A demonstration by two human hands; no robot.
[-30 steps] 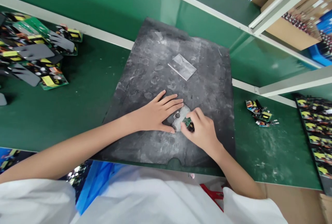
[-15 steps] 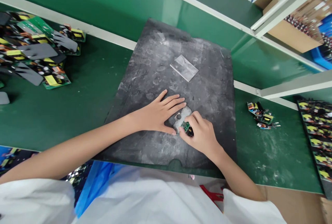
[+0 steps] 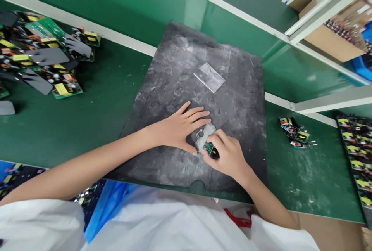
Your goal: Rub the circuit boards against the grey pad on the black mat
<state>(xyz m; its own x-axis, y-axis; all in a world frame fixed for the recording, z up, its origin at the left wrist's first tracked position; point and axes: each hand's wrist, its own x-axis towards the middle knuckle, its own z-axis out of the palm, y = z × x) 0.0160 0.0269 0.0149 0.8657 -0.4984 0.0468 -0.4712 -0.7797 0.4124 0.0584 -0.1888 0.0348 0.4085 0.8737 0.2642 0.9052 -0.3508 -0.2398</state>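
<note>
My left hand [image 3: 186,127] lies flat on the black mat [image 3: 174,84], fingers spread and holding nothing. Just beyond its fingertips and thumb is a worn pale grey patch [image 3: 207,131] with a small dark round spot beside it. My right hand [image 3: 226,151] is closed with thumb and fingers around a small green circuit board [image 3: 209,148]. The board's edge meets the pale patch, and dark parts on it are partly hidden by my fingers. Farther up the mat lies a flat, clear rectangular sheet [image 3: 209,77].
Circuit boards with grey metal plates [image 3: 48,55] are heaped on the green bench [image 3: 87,127] at left. A few small boards [image 3: 298,132] lie to the right of the mat. A black tray of boards [image 3: 353,158] stands at far right, below a white frame bar [image 3: 331,101].
The view has shifted slightly. My right hand has moved a little toward me with the circuit board, baring more of the pale patch. My left hand stays flat.
</note>
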